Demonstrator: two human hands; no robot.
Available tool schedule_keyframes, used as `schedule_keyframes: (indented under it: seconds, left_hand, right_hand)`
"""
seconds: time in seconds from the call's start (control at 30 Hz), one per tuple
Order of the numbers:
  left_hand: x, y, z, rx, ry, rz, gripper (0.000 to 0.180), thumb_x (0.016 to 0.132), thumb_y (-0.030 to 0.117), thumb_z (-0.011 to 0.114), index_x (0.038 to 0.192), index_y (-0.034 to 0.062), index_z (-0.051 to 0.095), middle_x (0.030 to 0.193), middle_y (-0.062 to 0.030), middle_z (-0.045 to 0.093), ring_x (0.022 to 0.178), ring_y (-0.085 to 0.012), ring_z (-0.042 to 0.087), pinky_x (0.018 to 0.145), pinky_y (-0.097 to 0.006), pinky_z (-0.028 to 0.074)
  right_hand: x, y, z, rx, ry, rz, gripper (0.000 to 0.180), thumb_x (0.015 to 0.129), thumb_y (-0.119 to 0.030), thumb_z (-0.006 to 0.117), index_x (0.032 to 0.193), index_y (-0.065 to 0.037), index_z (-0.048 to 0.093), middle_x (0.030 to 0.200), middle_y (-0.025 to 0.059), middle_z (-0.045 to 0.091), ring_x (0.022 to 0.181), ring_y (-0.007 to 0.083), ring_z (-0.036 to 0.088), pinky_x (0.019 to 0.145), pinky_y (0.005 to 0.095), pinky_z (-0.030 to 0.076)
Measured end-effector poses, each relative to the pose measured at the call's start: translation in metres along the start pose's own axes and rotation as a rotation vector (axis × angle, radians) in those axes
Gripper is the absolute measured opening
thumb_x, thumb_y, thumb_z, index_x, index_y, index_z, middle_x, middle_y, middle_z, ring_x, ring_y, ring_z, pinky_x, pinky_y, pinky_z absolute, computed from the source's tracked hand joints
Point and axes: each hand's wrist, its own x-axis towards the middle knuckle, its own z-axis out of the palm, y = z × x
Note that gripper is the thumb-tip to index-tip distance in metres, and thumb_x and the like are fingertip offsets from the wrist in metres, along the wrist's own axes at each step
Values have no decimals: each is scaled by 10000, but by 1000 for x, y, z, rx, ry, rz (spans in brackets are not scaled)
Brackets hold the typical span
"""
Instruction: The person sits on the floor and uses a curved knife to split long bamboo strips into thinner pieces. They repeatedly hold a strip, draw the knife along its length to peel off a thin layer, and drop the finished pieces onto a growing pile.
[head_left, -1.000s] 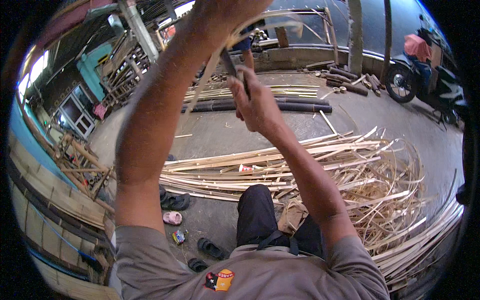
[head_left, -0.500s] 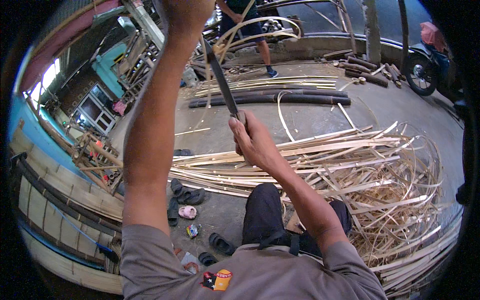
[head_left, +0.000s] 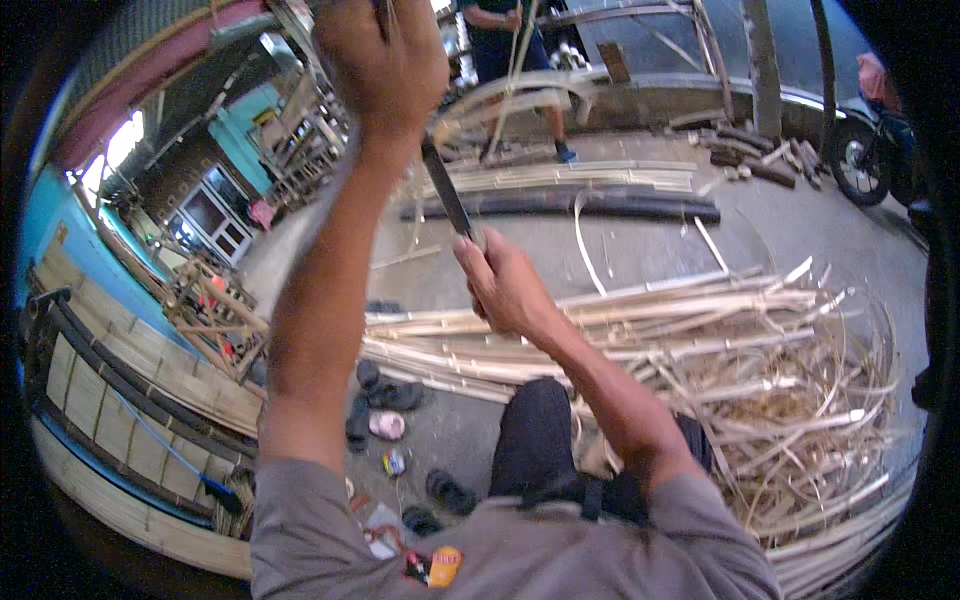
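Grips a long dark blade [head_left: 446, 190] by its near end in the right hand [head_left: 507, 285], with fingers wrapped around. Slants it up and left, with the tip toward the higher left hand [head_left: 382, 70]. Cannot tell that hand's hold. On the floor [head_left: 515, 250], pale strips [head_left: 600, 318], then dark poles [head_left: 640, 208] beyond.

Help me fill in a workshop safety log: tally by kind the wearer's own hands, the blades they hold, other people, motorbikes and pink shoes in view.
Left hand and right hand: 2
Dark blade: 1
Other person: 1
Motorbike: 1
Pink shoe: 1
Total: 6
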Motion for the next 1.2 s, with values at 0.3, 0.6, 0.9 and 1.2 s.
schedule_keyframes:
  seconds: [0.3, 0.6, 0.9, 1.2]
  left_hand:
    - [2, -17, -13, -45, 36, -46, 524, 1066, 430, 521, 651, 124, 428, 554, 76, 321, 502, -48, 292, 461, -292, 212]
    - [-3, 2, -5, -23, 19, -66, 565, 1066, 441, 515, 610, 123, 413, 524, 58, 360, 486, -49, 357, 438, -280, 256]
    - [-13, -15, -7, -31, 65, -96, 512, 1071, 391, 525, 672, 88, 420, 571, 65, 347, 523, -47, 314, 456, -286, 226]
    - [-9, 33, 28, 81, 196, -156, 464, 1070, 347, 537, 739, 27, 594, 581, 69, 351, 551, -56, 324, 478, -294, 224]
  right_hand:
    - [-36, -93, -83, 334, 224, -334, 327, 1061, -364, 508, 928, -71, 566, 660, 12, 551, 588, 151, 572, 491, 321, 453]
    - [-6, 12, 1, -88, 5, -55, 469, 1028, -423, 544, 918, 32, 524, 680, 246, 598, 594, 407, 575, 606, 505, 465]
    - [-27, -80, -68, 500, 265, -329, 407, 1046, -431, 514, 928, -48, 586, 647, 80, 567, 525, 191, 557, 493, 318, 445]
    - [-6, 22, -13, -32, 82, 31, 509, 1006, -434, 575, 895, 62, 555, 755, 328, 619, 687, 507, 609, 679, 538, 477]
